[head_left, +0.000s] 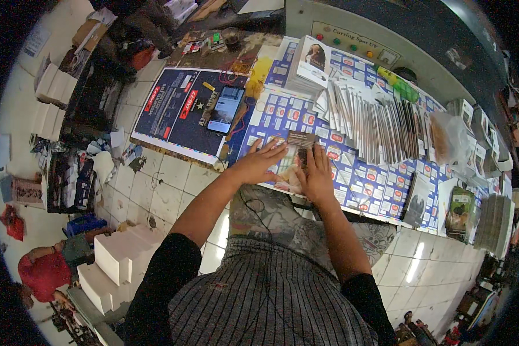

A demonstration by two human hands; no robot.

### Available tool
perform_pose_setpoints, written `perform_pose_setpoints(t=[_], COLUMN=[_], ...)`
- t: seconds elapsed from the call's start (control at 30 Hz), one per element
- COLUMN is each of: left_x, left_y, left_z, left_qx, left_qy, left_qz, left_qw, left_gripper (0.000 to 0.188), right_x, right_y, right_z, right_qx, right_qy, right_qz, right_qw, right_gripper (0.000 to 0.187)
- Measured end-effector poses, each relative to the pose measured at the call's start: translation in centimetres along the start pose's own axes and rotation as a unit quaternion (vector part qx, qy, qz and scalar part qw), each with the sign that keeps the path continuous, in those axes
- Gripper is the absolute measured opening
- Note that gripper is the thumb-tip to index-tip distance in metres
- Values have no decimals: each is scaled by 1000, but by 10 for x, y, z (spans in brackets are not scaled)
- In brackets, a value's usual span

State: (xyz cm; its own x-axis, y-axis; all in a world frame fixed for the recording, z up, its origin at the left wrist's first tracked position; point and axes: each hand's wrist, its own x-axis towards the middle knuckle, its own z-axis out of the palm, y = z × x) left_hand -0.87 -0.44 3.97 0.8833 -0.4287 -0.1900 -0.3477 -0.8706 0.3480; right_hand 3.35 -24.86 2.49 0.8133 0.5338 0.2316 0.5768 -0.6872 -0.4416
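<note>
- Item: small printed booklet [291, 160], dark along its far end with a picture below, lying flat at the near edge of the tabletop [254, 41], on blue printed sheets [352, 190]
- Left hand [263, 161]: fingers extended and slightly parted, laid palm down over the booklet's left side; not closed around anything
- Right hand [318, 176]: fingers long and fairly close together, pointing far along the booklet's right side, thumb apart toward the middle; no pinch seen
- Handling (judged): light, thin, bendable; the printed face may be slick and slide on the sheets below; corners could crease, so flat, even pressure suits it
- Hold (judged): steady with 1 flat hand, lift by the right or far edge between thumb and fingertips; page count cannot be told
- Edges: near rim of the tabletop just beside the booklet, so little room that way
- Room: open patch of sheet to the right, reaching toward a dark booklet [418, 199]; narrower strip to the left before the phone [225, 109]
- Far right: fanned row of booklets [375, 124]; beyond its left end, a tall stack [310, 64] limits sweeps far
</note>
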Motion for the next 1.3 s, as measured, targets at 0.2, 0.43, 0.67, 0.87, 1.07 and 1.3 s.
perform_pose_setpoints(t=[0.2,0.43,0.67,0.87,1.07,1.3], left_x=[0,-1,-1,2,7,16], left_y=[-3,-1,3,4,6,29], left_z=[5,2,-6,-8,-9,-33], left_qx=[13,4,5,9,6,57], left_qy=[-4,-3,-25,-31,-42,-47], left_qz=[13,15,10,1,-11,-29], left_qw=[1000,1000,1000,999,999,997], left_gripper=[91,88,86,89,93,96], right_x=[1,0,0,1,-9,-67], right_y=[1,2,1,3,17,73], right_z=[1,3,6,7,-16,-61], right_qx=[-55,-66,-76,-81,34,-101], right_qy=[-6,-10,-6,-3,42,46], right_qz=[-25,-16,-5,-4,24,193], right_qw=[998,998,997,997,998,975], right_gripper=[68,64,61,60,60,61])
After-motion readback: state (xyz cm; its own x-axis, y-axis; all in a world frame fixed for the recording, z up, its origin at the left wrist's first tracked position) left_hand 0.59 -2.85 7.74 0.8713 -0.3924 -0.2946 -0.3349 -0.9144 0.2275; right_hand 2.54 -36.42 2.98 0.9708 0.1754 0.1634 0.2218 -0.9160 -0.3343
